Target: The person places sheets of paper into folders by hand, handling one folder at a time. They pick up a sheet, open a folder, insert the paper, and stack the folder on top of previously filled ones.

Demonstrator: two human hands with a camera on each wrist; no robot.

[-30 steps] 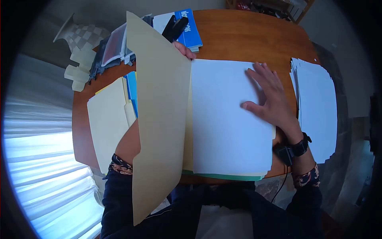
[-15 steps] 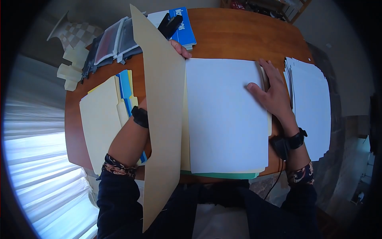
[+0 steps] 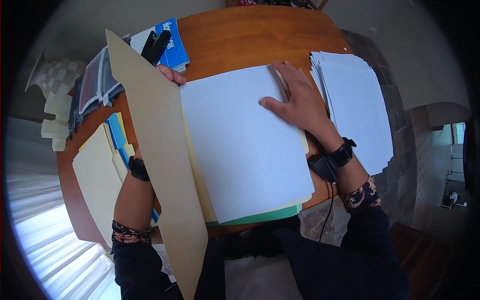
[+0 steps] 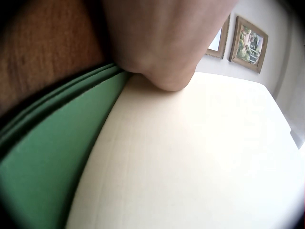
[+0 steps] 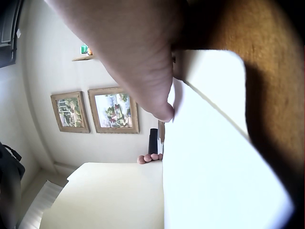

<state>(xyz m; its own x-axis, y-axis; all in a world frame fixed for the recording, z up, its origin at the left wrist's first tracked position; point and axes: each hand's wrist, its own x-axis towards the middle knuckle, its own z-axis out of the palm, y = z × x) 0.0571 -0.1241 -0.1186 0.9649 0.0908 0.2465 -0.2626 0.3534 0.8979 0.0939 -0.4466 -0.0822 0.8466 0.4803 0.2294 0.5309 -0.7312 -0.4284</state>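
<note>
A manila folder (image 3: 155,135) stands open, its left cover raised nearly upright. Behind that cover is most of my left hand (image 3: 171,74); its fingers curl over the far edge by the fold, near the top left corner of white paper (image 3: 245,140). The paper lies flat on the folder's right side. My right hand (image 3: 302,102) rests at the paper's upper right edge, thumb stretched over the sheet and fingers along the edge. In the left wrist view, green folders (image 4: 52,157) lie beneath the manila one.
A tall stack of white sheets (image 3: 357,110) stands at the right. More folders (image 3: 100,172) lie on the left, with zip pouches (image 3: 92,82) behind them. A black stapler-like tool (image 3: 156,48) sits on a blue notebook (image 3: 172,37) at the back.
My right hand has come down from over the sheet to its right edge. The head view has turned, so the table appears shifted left and tilted. The raised cover stays up.
</note>
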